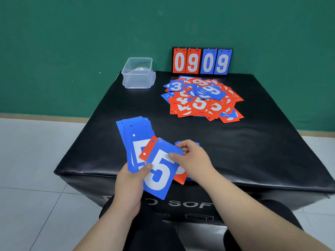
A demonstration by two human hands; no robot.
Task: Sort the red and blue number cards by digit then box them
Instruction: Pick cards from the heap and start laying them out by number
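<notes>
Brightness: even and fairly bright across the whole view.
Source: probably diffuse light from overhead.
Shadows: soft and short, tucked under the card pile (203, 102).
Glare: a pale sheen along the front edge of the black padded top (272, 160), and faint glints on the clear box (137, 73).
Focus: centre crisp, far digits slightly soft.
Distortion: wide-angle, so the top's sides splay and the lower corners stretch.

One camera only, worn on the person's head, looking forward and down across the black table (253, 151) toward the green wall (72, 42). The left hand (129, 180) and right hand (194, 158), with their cards (159, 178), sit closest to it, low and central.
</notes>
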